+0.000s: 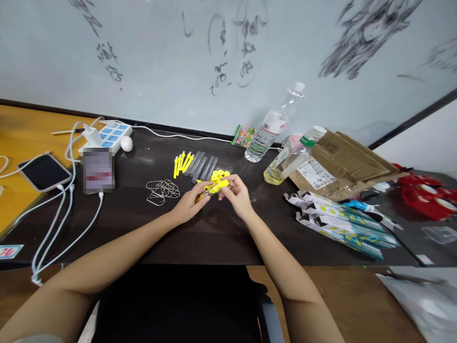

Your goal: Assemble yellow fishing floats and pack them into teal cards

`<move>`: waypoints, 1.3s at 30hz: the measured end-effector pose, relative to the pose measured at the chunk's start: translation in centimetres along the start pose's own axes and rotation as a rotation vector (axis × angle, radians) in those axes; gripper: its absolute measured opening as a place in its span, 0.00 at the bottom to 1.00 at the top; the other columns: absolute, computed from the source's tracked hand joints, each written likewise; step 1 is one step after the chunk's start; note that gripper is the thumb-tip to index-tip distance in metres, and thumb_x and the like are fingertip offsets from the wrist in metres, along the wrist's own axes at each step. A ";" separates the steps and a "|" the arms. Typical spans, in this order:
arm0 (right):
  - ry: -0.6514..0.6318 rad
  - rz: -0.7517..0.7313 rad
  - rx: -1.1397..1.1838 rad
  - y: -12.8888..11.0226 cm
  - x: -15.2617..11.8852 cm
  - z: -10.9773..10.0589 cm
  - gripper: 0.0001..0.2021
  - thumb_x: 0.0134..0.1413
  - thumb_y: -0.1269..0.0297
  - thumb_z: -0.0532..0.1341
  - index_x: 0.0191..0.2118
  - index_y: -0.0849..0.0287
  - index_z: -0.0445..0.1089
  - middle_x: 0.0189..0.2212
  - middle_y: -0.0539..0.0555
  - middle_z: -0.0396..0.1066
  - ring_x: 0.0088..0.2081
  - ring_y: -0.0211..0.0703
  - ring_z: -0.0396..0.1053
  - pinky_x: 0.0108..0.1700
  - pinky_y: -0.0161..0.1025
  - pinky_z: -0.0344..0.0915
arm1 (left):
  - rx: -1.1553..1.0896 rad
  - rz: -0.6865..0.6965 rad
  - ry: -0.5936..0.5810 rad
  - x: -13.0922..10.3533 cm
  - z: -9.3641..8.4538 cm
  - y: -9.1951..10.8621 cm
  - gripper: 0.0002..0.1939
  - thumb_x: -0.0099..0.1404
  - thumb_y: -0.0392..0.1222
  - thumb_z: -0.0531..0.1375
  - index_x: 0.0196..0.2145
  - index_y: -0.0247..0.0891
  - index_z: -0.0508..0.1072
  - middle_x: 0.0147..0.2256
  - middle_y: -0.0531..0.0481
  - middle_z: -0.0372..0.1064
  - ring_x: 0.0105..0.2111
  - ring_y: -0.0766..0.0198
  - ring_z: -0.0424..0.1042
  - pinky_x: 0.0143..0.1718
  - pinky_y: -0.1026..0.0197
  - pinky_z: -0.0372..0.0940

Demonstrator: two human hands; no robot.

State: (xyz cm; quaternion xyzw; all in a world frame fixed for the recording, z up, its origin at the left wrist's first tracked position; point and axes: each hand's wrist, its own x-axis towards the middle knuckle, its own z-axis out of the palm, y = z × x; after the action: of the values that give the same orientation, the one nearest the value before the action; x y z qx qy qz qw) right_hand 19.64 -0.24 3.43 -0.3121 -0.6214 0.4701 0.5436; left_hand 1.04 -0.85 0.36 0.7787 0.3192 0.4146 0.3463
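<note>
My left hand (188,205) and my right hand (236,196) meet over the dark desk, fingers closed around a slim yellow plastic piece (215,187). Its far end points up toward the right hand, and the fingers cover part of it. Just beyond lie several small yellow round caps (221,174), partly hidden by the hands. Clear plastic tubes (200,165) rest in a row behind them. To their left are several yellow rod-like pieces (181,164). A loose heap of bent metal wire hooks (163,190) lies left of my left hand.
At the right stand a water bottle (266,136) and a bottle with yellow liquid (274,175), by a flattened cardboard box (342,162) and opened long cartons (339,221). A power strip (114,136), charging cables and a phone (98,170) occupy the left.
</note>
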 end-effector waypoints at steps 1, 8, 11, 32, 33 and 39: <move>0.012 -0.002 0.008 -0.1 0.0 0.0 0.16 0.50 0.52 0.64 0.38 0.55 0.62 0.28 0.46 0.65 0.22 0.31 0.63 0.25 0.32 0.65 | -0.036 0.014 -0.005 0.0 0.3 0.1 0.22 0.69 0.45 0.50 0.59 0.40 0.56 0.37 0.48 0.69 0.31 0.66 0.69 0.37 0.62 0.65; -0.006 -0.003 0.037 -0.1 -0.2 0.5 0.14 0.50 0.54 0.64 0.35 0.56 0.62 0.26 0.46 0.66 0.22 0.32 0.64 0.25 0.32 0.66 | 0.176 0.084 0.024 0.1 0.7 1.8 0.28 0.68 0.39 0.49 0.64 0.42 0.47 0.45 0.45 0.70 0.40 0.61 0.72 0.44 0.58 0.65; -0.022 0.002 0.043 -0.3 -0.4 1.0 0.13 0.50 0.55 0.65 0.35 0.56 0.62 0.27 0.46 0.66 0.22 0.31 0.65 0.26 0.32 0.66 | 0.279 0.083 0.082 0.3 0.6 2.6 0.27 0.68 0.41 0.51 0.63 0.44 0.51 0.54 0.45 0.65 0.47 0.59 0.71 0.47 0.58 0.65; -0.038 -0.025 -0.038 -0.5 -1.1 0.3 0.11 0.54 0.58 0.62 0.40 0.57 0.69 0.21 0.47 0.67 0.22 0.34 0.65 0.27 0.35 0.64 | 0.169 0.069 0.142 0.0 0.6 2.3 0.18 0.67 0.46 0.55 0.53 0.41 0.64 0.46 0.48 0.72 0.40 0.63 0.74 0.41 0.63 0.67; -0.042 -0.026 -0.034 -0.5 -1.1 0.2 0.10 0.53 0.58 0.63 0.40 0.57 0.69 0.21 0.46 0.67 0.21 0.34 0.65 0.27 0.34 0.64 | 0.166 0.069 0.135 0.1 0.6 2.3 0.18 0.67 0.46 0.55 0.53 0.41 0.64 0.46 0.48 0.72 0.40 0.63 0.74 0.41 0.63 0.67; -0.046 0.007 0.061 -0.3 -1.0 0.6 0.12 0.51 0.57 0.65 0.34 0.56 0.63 0.16 0.42 0.64 0.17 0.31 0.61 0.24 0.33 0.64 | 0.149 0.106 0.112 0.1 0.7 2.1 0.18 0.67 0.46 0.55 0.53 0.40 0.64 0.47 0.47 0.71 0.42 0.63 0.73 0.43 0.63 0.66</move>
State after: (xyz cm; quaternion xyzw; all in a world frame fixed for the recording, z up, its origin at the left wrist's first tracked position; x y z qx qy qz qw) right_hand 19.31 -1.41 3.39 -0.2868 -0.6178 0.4979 0.5368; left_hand 2.13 -2.08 1.79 0.7937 0.3263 0.4503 0.2467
